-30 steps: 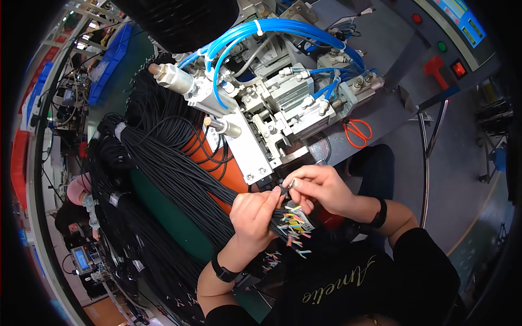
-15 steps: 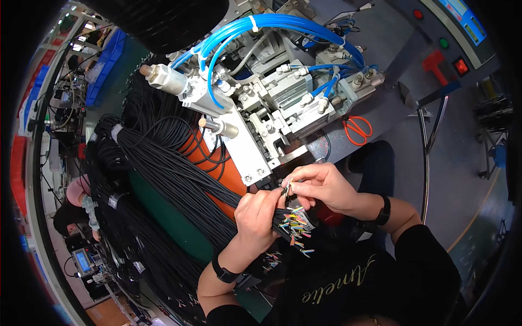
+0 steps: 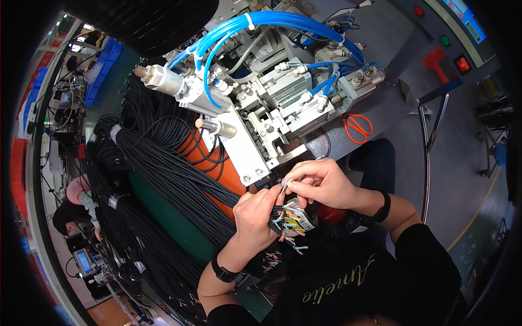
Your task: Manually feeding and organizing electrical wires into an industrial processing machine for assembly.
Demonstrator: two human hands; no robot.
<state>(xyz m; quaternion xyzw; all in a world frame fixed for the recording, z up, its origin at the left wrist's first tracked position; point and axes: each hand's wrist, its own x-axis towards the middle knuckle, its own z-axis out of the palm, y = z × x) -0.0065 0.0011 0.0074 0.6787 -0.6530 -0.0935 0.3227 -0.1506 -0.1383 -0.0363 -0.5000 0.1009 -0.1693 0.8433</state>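
Wires [image 3: 284, 186] pinched by left hand [image 3: 253, 215] and right hand [image 3: 323, 183]; black cable bundle [image 3: 185, 169] beneath left hand.

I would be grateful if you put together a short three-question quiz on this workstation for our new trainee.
1. Multiple choice: What colour are the curved tubes arching over the metal machine? A) red B) blue C) green
2. True or false: Neither the left hand nor the right hand is holding the orange-handled scissors.
3. Fill in the colour: Short multicoloured wire ends stick out of ____ cables.

Key: 1. B; 2. True; 3. black
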